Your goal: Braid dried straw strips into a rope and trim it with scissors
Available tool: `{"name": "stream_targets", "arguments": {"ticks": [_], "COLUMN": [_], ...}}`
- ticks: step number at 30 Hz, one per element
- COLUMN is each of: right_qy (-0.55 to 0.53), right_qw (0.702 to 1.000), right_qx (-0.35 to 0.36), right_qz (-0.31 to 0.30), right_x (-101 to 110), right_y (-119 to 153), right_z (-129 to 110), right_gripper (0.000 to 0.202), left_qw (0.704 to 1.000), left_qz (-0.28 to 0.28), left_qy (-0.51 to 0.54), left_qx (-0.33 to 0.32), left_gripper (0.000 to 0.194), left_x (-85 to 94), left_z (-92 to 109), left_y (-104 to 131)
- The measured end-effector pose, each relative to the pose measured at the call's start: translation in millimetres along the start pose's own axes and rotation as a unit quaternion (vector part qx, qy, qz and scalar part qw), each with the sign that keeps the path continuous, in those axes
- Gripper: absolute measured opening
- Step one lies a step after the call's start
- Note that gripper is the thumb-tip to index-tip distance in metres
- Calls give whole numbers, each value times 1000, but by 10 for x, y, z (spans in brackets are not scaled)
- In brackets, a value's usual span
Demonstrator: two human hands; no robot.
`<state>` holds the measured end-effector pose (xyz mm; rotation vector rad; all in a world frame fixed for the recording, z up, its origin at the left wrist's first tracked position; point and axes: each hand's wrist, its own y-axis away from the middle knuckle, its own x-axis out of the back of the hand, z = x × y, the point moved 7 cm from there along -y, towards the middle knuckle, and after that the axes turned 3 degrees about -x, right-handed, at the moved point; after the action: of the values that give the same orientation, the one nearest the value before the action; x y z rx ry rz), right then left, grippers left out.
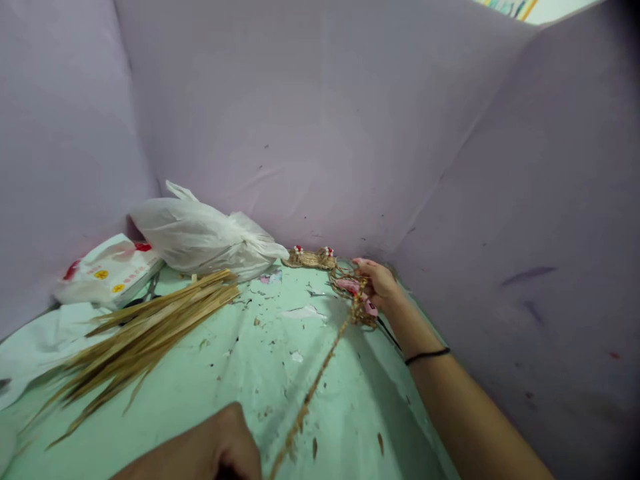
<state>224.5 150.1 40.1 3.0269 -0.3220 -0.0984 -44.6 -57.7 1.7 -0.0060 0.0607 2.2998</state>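
Observation:
My right hand [379, 283] reaches to the back right of the green surface, its fingers bent at a tangle of brown cord [356, 310] with pink pieces [349, 285] in it. What the fingers grip there is too small to tell. From the tangle a braided straw rope [315, 387] runs toward the bottom edge, beside my left hand [227, 443]. That hand is curled closed and cut off by the frame's lower edge; its contents are hidden. A woven straw piece [310, 259] with red and white beads lies against the back wall, left of the tangle.
Dry straw strips [165, 327] are spread at the left on the green surface [240, 387]. Behind them are a knotted white plastic bag [205, 237] and a white and red packet [110, 273]. Pale purple walls [325, 120] enclose the back and sides.

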Motion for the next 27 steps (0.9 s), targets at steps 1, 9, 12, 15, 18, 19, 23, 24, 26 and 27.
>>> {"name": "stream_targets", "arguments": {"ticks": [1,9,12,15,18,19,23,24,26,27], "right_qy": [24,328,299,204,126,100,-21,-20,52,120], "right_qw": [999,874,906,946,960,965,983,984,977,962], "right_qx": [-13,60,39,15,11,13,59,61,26,-2], "right_qz": [-35,-353,-299,-250,-250,-244,-172,-167,-207,-246], "right_x": [-25,-328,-271,-185,-135,-101,178,239,260,225], "right_y": [74,779,816,836,881,888,906,927,1010,1080], "right_z": [-8,-148,-130,-97,-61,-57,-111,-107,-32,30], "right_gripper": [23,22,21,21,21,24,40,40,37,32], "left_qw": [997,866,852,855,853,850,844,847,864,876], "left_qz": [66,364,372,367,362,363,351,344,323,308], "left_qy": [26,341,368,367,371,375,387,382,359,343], "left_qx": [-10,-20,-9,-25,-52,-66,-123,-133,-143,-141], "left_gripper": [11,16,19,19,19,19,18,15,12,11], "left_x": [179,1140,1119,1085,1081,1089,1135,1143,1136,1116], "left_z": [-24,-166,-190,-201,-156,-122,43,75,124,138], "left_y": [86,355,315,304,321,335,393,401,398,388]}}
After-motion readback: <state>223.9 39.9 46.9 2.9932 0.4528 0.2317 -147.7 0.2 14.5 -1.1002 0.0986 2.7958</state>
